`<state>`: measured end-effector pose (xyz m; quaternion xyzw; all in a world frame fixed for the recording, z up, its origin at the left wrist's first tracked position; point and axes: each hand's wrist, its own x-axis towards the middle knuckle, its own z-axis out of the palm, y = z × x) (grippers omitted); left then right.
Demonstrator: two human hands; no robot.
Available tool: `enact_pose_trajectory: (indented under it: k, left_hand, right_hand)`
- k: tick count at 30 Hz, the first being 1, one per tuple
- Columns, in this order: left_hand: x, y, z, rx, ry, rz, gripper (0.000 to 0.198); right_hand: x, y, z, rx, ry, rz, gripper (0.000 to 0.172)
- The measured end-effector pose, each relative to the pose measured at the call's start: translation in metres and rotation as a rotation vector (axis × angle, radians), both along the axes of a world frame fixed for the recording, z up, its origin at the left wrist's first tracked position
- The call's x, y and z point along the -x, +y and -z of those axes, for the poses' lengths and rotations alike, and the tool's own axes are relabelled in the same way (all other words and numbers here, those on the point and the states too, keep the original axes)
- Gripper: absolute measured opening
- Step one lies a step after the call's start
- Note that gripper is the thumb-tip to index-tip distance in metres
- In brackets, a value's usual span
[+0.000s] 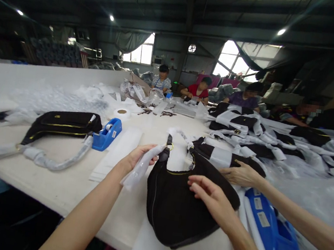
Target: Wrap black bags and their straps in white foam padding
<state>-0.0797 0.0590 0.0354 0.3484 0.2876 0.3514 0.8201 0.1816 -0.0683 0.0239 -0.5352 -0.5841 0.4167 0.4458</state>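
Note:
A black handbag with a gold zip stands tilted at the table's front edge. Beside its left strap end, my left hand is closed on a strip of translucent wrapping that hangs down from its fingers. My right hand lies against the bag's upper front, fingers stretched out and slightly bent. The bag's strap, partly covered in clear wrap, arches up behind the opening. From the right, a co-worker's hand reaches to another black bag with a white band round it.
Left of me lie a wrapped-strap black bag, a blue tape dispenser and white sheets. A larger blue dispenser stands at right. Bags with white wrapping pile up behind it. Several people sit across the table.

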Motion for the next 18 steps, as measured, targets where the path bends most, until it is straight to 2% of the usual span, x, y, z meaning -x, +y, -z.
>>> enact_pose_trajectory:
  k: [2, 5, 7, 10, 12, 14, 16, 18]
  left_hand:
    - [0.009, 0.01, 0.01, 0.121, -0.024, -0.057, 0.02]
    - [0.017, 0.016, 0.026, 0.179, -0.034, -0.118, 0.026]
    - [0.017, 0.015, 0.032, 0.191, -0.05, -0.149, 0.028]
    - [0.01, 0.013, 0.031, 0.179, -0.073, -0.172, 0.028]
    - [0.001, 0.013, 0.022, 0.149, -0.096, -0.179, 0.027]
    - [-0.01, 0.017, 0.003, 0.103, -0.136, -0.183, 0.026]
    - [-0.022, 0.023, -0.025, 0.041, -0.195, -0.18, 0.026]
    - [-0.036, 0.03, -0.063, -0.029, -0.272, -0.168, 0.028]
  right_hand:
    - [0.001, -0.024, 0.011, -0.094, -0.273, -0.128, 0.044]
    - [0.01, -0.053, 0.037, -0.307, -0.657, -0.249, 0.091]
    - [0.018, -0.06, 0.057, -0.468, -0.867, -0.165, 0.102]
    - [0.024, -0.05, 0.076, -0.69, -1.036, 0.028, 0.096]
    - [0.02, -0.035, 0.073, -0.822, -1.059, 0.066, 0.091]
    - [0.008, -0.019, 0.055, -0.923, -1.044, 0.07, 0.086]
    - [-0.005, -0.004, 0.028, -0.98, -0.989, 0.107, 0.08]
    - [-0.016, 0.009, 0.001, -1.036, -0.869, 0.178, 0.069]
